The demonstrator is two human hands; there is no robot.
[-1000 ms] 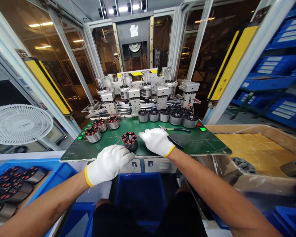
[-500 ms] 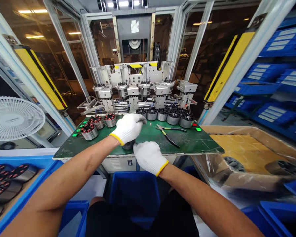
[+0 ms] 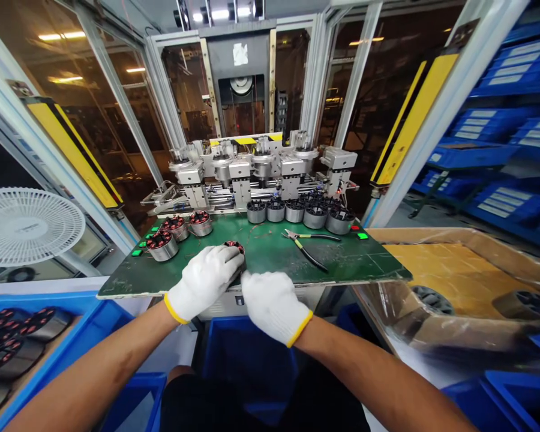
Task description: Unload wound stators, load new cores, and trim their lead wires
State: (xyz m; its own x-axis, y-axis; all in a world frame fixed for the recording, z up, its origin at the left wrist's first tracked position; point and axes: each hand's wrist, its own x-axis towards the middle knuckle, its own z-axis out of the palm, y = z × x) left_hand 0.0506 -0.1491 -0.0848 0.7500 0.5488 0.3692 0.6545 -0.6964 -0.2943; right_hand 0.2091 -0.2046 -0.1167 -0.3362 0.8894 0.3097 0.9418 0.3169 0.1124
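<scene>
Near the front edge of the green worktop (image 3: 279, 255) stands a motor stator with copper windings (image 3: 234, 245). My left hand (image 3: 209, 279), in a white glove with a yellow cuff, is wrapped around its left side and covers most of it. Close against the stator's right side is my right hand (image 3: 274, 306), gloved the same way, its fingers curled in. Whatever those fingers pinch is hidden. Cutting pliers (image 3: 312, 243) with black and green handles lie jaws open to the right.
Three wound stators (image 3: 162, 245) sit at the worktop's left. Several unwound stators (image 3: 315, 215) line the back right, before the winding machine (image 3: 240, 180). A blue bin of stators (image 3: 90, 300) stands left, a fan (image 3: 29, 225) behind it, a plastic-lined carton (image 3: 387, 300) right.
My left hand has come down and back to the left from above the worktop to the stator's side, uncovering its copper top. The right hand stays beside it, slightly lower in view.
</scene>
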